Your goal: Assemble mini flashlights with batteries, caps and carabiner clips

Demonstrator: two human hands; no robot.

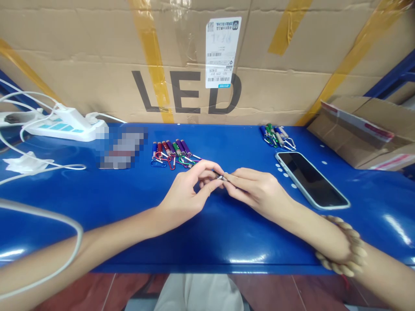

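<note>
Over the middle of the blue table, my left hand [191,188] and my right hand [256,185] meet at the fingertips. Between them they pinch a small black-and-silver piece [220,176], mostly covered by the fingers, so its kind is unclear. Behind my left hand lies a row of several small keychain flashlights [171,149] in blue, red, purple and green, with carabiner clips. Farther right, a second bunch of keychain flashlights [275,136] in blue, green and silver lies near the back edge.
A phone [313,179] lies right of my right hand, before an open cardboard box [366,129]. On the left are a white power strip [69,125], loose cables and a crumpled tissue [27,163]. A large taped carton [106,56] marked LED stands along the back.
</note>
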